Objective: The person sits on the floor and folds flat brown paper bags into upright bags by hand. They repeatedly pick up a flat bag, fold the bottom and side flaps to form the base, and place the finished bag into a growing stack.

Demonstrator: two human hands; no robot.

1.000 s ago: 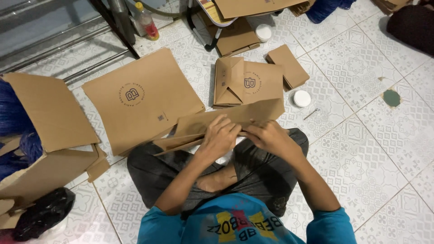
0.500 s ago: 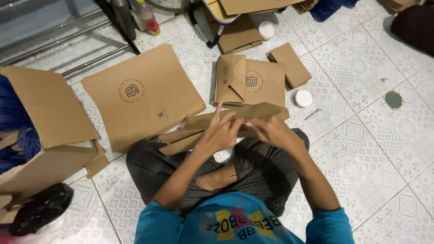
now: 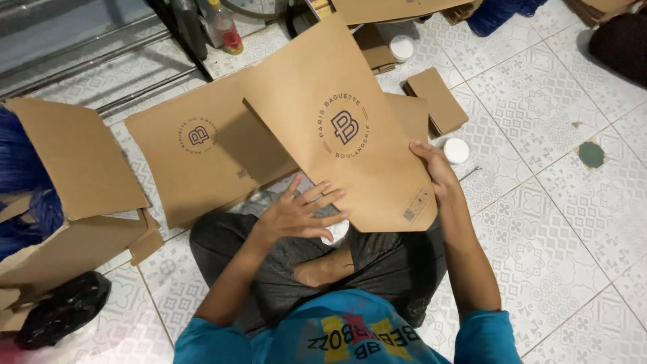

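Left hand (image 3: 298,214) lies flat with its fingers spread on the lower left edge of a brown paper bag (image 3: 344,128), while the right hand (image 3: 431,168) grips the bag's right edge, thumb on top and fingers hidden beneath. Seen from the head camera, the bag is now one smooth flat sheet lifted over the person's crossed legs, its round dark emblem facing up; half a second ago it was still a creased, partly folded piece bunched between both hands, so the folding of this bag looks finished. Just left of the held bag, and partly under it, a second flat bag (image 3: 195,158) lies on the patterned tile floor (image 3: 552,222). Farther left of the held bag stands an open cardboard box (image 3: 67,202). Just right of the held bag sits a small white round lid (image 3: 456,150), and beyond it, above, a small folded brown piece (image 3: 437,101).
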